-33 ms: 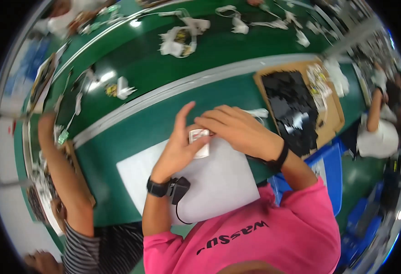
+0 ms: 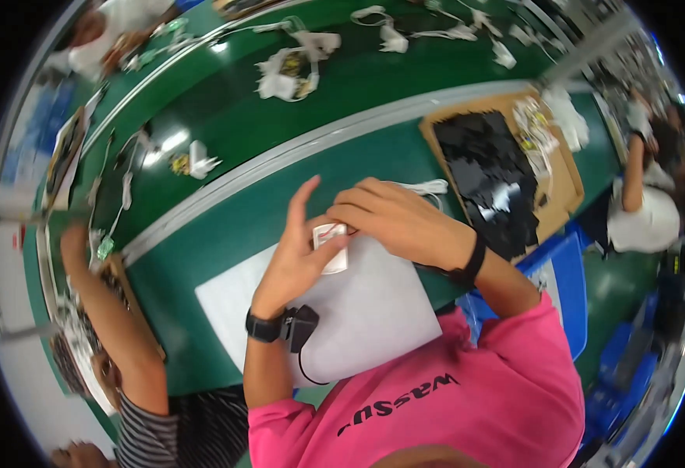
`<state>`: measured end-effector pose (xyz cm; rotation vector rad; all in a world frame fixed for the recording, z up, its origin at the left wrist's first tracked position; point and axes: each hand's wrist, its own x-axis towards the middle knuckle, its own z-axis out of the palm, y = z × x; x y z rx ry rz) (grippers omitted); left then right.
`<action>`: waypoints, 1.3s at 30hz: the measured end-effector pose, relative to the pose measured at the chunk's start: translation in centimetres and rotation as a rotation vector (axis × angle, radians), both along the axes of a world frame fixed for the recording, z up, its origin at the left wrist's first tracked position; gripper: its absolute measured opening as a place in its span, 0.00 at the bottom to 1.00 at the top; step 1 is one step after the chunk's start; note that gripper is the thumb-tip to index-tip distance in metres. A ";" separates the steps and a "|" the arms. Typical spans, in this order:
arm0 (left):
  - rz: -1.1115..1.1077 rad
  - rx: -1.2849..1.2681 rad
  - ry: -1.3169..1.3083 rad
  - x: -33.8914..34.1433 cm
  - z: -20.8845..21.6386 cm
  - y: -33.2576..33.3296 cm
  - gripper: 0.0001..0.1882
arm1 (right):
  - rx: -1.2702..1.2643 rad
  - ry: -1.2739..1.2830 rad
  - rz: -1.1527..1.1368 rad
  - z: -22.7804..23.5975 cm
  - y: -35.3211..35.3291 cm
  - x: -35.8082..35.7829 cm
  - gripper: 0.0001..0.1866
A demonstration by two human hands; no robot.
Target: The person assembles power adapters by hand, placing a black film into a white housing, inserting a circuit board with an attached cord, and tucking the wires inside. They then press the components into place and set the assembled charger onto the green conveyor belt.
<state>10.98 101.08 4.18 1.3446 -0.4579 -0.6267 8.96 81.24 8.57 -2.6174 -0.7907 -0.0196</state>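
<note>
A small white plastic case (image 2: pixel 334 262), open-topped, sits above the white sheet (image 2: pixel 373 320), with a thin red wire (image 2: pixel 326 232) showing inside it. My left hand (image 2: pixel 289 269) holds the case from the left, thumb across its front and index finger raised. My right hand (image 2: pixel 405 222) is closed at the upper right edge of the case, fingers bent together. What its fingertips pinch is hidden. Beyond that hand, a white cable (image 2: pixel 428 187) lies on the green table.
At right, a cardboard tray (image 2: pixel 568 187) holds black pieces (image 2: pixel 486 171) and wired parts; a blue bin (image 2: pixel 572 304) stands below it. Past a metal rail (image 2: pixel 280 160), a green surface carries white adapters with cables (image 2: pixel 288 78). A co-worker's arm (image 2: pixel 116 312) reaches in at left.
The whole view has shifted slightly. My hands keep the same grip on the case. The co-worker's hand at left has moved a little nearer.
</note>
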 end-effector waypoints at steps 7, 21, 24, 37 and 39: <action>0.024 0.241 -0.235 0.3 -0.4 0.0 0.24 | -0.183 -0.319 0.044 3.0 -0.3 -1.1 0.18; -0.050 -0.175 0.201 0.4 1.2 0.0 0.16 | -0.093 -0.326 -0.262 4.2 -10.7 1.1 0.15; 0.187 -0.084 0.178 -0.3 0.6 2.3 0.14 | -0.355 -0.272 -0.337 1.0 -13.2 1.8 0.10; 0.245 -0.022 0.147 0.4 1.9 0.6 0.12 | -0.026 -0.447 -0.374 9.2 -9.6 -0.9 0.06; 0.243 -0.025 0.168 0.3 1.5 0.5 0.13 | 0.302 -0.374 -0.112 10.2 -7.2 -2.2 0.07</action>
